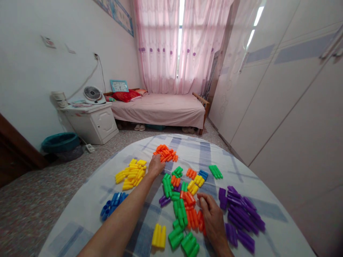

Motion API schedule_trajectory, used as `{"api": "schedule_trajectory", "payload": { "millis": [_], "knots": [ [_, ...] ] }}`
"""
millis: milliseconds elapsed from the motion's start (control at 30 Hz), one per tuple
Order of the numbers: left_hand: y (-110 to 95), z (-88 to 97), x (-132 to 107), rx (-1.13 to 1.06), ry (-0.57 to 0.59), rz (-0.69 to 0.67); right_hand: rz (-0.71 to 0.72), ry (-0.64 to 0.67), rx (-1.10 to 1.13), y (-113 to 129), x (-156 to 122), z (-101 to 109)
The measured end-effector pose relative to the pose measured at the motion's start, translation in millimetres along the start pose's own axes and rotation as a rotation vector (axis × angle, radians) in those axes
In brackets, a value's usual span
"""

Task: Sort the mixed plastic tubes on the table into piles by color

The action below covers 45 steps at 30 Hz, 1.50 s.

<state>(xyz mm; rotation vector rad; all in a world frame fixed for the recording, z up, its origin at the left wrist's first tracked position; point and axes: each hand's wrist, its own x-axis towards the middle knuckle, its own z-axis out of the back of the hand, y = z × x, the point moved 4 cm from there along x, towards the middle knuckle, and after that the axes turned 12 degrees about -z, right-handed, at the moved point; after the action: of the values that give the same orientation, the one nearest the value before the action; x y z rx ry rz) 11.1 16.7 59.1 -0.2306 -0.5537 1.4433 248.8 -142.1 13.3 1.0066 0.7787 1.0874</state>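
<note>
My left hand [156, 165] reaches to the near left edge of a pile of orange plastic building pieces [166, 154]; its fingers are curled together against them, and the fingertips are partly hidden. Low over the table's middle, my right hand [213, 216] is closed, thumb against fingers, beside joined orange pieces [192, 217]. What it pinches, if anything, is too small to make out. Left of it runs a cluster of tube-shaped green pieces [180, 213], mixed with orange and purple ones. Joined yellow pieces [195, 184] and blue pieces [203, 175] lie just beyond my right hand.
Yellow pieces [132, 175] and blue pieces [114, 203] lie left, by my left forearm. A purple heap [243, 210] lies right of my right hand. One green piece [215, 171] lies apart. The round table has a checked cloth [91, 207]. A bed [160, 107] stands beyond.
</note>
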Motion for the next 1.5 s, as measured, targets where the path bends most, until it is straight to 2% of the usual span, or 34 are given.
{"api": "schedule_trajectory", "payload": {
  "millis": [100,200,333,500,667,833,933,1067,1200,1267,1333,1400,1500],
  "knots": [
    [-13.8,1.2,-9.1,0.083,-0.059,-0.06,0.003,-0.006,0.009,0.4,-0.3,-0.5],
    [-44.0,-3.0,-15.1,0.129,-0.091,-0.246,-0.011,-0.004,0.02,-1.2,0.0,-1.0],
    [-97.2,-31.4,-15.7,0.064,0.12,-0.498,-0.022,-0.004,0.051,-2.3,-0.6,-0.6],
    [-147.4,-68.9,-16.6,0.077,0.246,-0.543,-0.06,-0.023,0.098,-4.9,0.2,1.7],
    [-165.0,-86.4,-23.3,0.116,0.272,-0.498,-0.079,-0.042,0.146,-7.8,2.0,4.4],
    [-166.6,-82.2,-26.1,0.118,0.241,-0.485,-0.105,-0.055,0.15,-7.5,1.7,5.7],
    [-163.3,-64.4,-27.5,0.057,0.174,-0.452,-0.104,-0.05,0.146,-6.1,1.2,6.3],
    [-144.4,-13.7,-49.3,-0.096,0.066,-0.465,-0.104,-0.05,0.131,-4.7,0.9,7.0],
    [-97.2,45.6,-98.3,-0.017,0.018,-0.489,-0.1,-0.045,0.124,-3.2,0.9,5.8],
    [-66.2,64.3,-122.2,0.068,0.048,-0.462,-0.085,-0.048,0.112,-1.6,0.9,5.3],
    [-36.4,74.7,-140.4,0.166,0.067,-0.418,-0.083,-0.041,0.096,-0.5,0.8,4.8],
    [-11.6,77.2,-152.6,0.259,0.094,-0.377,-0.083,-0.036,0.073,0.7,0.6,4.8],
    [12.1,73.8,-163.2,0.345,0.126,-0.35,-0.081,-0.04,0.051,2.9,0.2,5.7]
  ]
}}
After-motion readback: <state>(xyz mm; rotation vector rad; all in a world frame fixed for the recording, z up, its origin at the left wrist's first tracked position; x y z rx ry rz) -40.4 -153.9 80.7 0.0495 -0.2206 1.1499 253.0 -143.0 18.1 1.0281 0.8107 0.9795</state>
